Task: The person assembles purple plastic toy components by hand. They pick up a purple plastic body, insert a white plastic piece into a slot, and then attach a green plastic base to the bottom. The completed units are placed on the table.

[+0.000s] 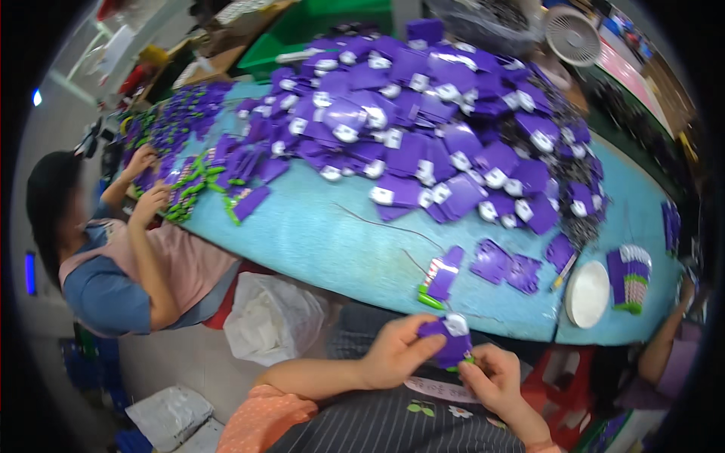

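Observation:
My left hand (399,350) pinches a flat purple plastic piece (453,349) with a white round tab at its top. My right hand (492,379) has its thumb and fingers closed at the lower right corner of the same piece, where a bit of green shows. Both hands hold it in front of my striped apron, just off the table's near edge. Beyond them on the table lies a purple piece with a green end (441,278). To its right are flat purple plates (489,260), a pen-like tool (563,273) and a white oval dish (587,294).
A large heap of purple pieces with white tabs (408,155) covers the blue table (302,234). Thin wires (377,217) lie before it. At left, a co-worker (128,264) handles green-ended pieces; another person's arm (668,332) shows at right. A white bag (264,317) stands below the table.

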Motion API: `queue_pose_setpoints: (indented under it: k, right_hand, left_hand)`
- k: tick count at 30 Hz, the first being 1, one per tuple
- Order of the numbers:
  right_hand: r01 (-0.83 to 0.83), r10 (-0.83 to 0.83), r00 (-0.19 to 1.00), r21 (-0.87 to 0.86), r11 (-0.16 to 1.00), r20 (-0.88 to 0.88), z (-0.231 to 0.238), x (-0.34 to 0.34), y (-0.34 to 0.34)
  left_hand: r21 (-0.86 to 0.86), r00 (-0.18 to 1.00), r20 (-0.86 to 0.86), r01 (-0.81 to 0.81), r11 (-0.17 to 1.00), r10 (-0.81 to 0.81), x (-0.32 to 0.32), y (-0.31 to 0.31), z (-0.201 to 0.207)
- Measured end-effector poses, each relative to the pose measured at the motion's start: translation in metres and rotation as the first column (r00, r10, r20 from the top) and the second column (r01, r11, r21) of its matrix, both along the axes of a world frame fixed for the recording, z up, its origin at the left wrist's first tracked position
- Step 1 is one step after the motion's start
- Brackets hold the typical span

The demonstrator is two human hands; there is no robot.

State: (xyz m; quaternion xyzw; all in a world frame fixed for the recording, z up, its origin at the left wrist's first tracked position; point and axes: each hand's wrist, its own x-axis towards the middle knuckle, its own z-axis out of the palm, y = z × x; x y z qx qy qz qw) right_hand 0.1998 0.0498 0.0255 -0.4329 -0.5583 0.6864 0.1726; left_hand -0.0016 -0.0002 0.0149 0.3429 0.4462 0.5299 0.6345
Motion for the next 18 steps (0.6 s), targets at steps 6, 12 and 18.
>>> queue_pose_setpoints:
  k: [6, 12, 18]
  right_hand:
    - [0.02, -0.002, 0.989, 0.122, 0.992, -0.149, -0.004, -0.014, 0.013]
    - [-0.065, 0.1, 0.989, 0.279, 0.958, -0.113, -0.013, -0.003, 0.009]
    - [0.045, 0.014, 0.993, 0.478, 0.877, -0.119, 0.002, 0.006, 0.016]
  left_hand:
    - [0.029, 0.989, -0.053, -0.137, 0.99, 0.138, 0.017, 0.001, 0.0]
    - [0.127, 0.967, -0.244, -0.043, 0.991, 0.073, 0.027, -0.002, -0.008]
    - [0.419, 0.775, -0.632, 0.331, 0.845, 0.01, 0.023, 0.031, 0.015]
